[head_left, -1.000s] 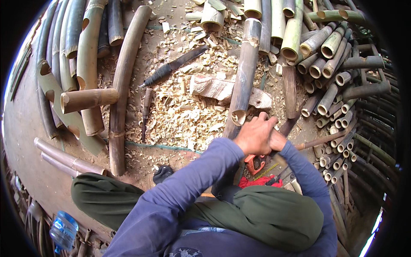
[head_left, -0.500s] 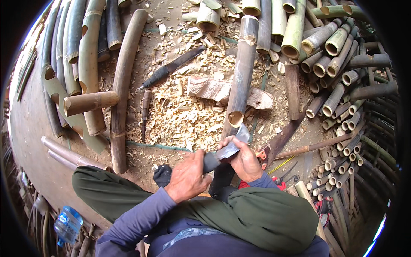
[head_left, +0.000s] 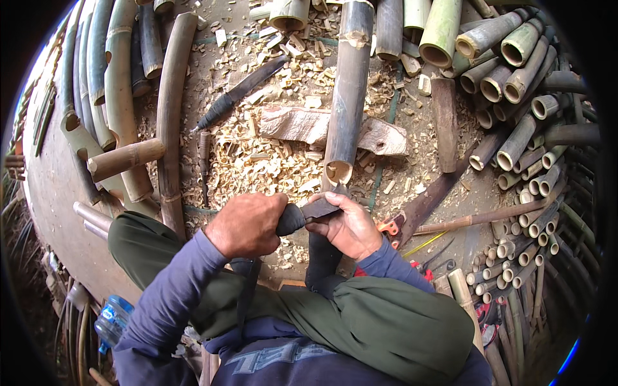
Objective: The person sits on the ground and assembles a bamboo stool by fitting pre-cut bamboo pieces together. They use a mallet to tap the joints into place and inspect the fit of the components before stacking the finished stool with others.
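Note:
My left hand (head_left: 248, 225) is wrapped round the dark, tape-bound handle of a knife (head_left: 291, 220). The knife's broad grey blade points toward my right hand (head_left: 351, 225), whose thumb lies on it while the fingers curl beneath. Just beyond my fingers is the open, notched end of a thick bamboo tube (head_left: 347, 109), which lies across a pale carved wooden block (head_left: 293, 125). Part of the blade's tip is hidden by my right thumb and fingers.
Wood shavings (head_left: 257, 161) cover the ground ahead. A long dark-handled blade (head_left: 241, 93) and a slim wooden-handled tool (head_left: 204, 167) lie on the left. Cut bamboo tubes (head_left: 438, 45) are stacked far and right. An orange-handled saw (head_left: 412, 215) lies beside my right hand.
Both hands have moved a little away from my body with the knife, the left one also leftward. The blade has turned and now shows darker. The whole view has shifted slightly.

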Available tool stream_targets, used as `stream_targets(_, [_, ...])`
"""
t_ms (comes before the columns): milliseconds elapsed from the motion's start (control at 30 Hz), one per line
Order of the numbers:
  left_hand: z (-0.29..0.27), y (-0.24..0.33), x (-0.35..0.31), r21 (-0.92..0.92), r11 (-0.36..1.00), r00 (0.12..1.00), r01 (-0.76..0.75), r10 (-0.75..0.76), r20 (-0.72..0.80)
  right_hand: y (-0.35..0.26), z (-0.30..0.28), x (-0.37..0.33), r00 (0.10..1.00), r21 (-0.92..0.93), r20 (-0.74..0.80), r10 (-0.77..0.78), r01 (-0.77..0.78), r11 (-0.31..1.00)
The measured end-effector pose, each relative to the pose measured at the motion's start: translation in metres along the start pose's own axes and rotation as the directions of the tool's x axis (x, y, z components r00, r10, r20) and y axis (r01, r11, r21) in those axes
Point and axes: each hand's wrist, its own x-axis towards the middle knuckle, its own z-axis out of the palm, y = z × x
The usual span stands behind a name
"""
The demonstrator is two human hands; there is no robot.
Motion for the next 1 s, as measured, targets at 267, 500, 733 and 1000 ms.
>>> stream_targets(267, [0.144, 0.077, 0.017, -0.717, 0.653, 0.923, 0.245, -0.383, -0.034, -0.062, -0.014, -0.011, 0.962, -0.666, -0.263, 0.074, -0.237, 0.707])
stream_targets(500, [0.161, 0.057, -0.002, -0.924, 0.382, 0.955, 0.013, -0.279, -0.102, -0.033, 0.019, -0.023, 0.948, -0.75, -0.3, -0.108, -0.165, 0.64])
stream_targets(733, [0.072, -0.014, -0.019, -0.77, 0.575, 0.847, 0.278, -0.525, -0.086, -0.018, 0.03, 0.026, 0.99, -0.409, -0.133, -0.04, -0.018, 0.912])
stream_targets(1000, [-0.025, 0.046, 0.0, 0.292, 0.944, 0.892, 0.153, -0.004, -0.452, -0.012, 0.018, 0.009, 0.996, 0.229, 0.042, -0.075, 0.063, 0.971])
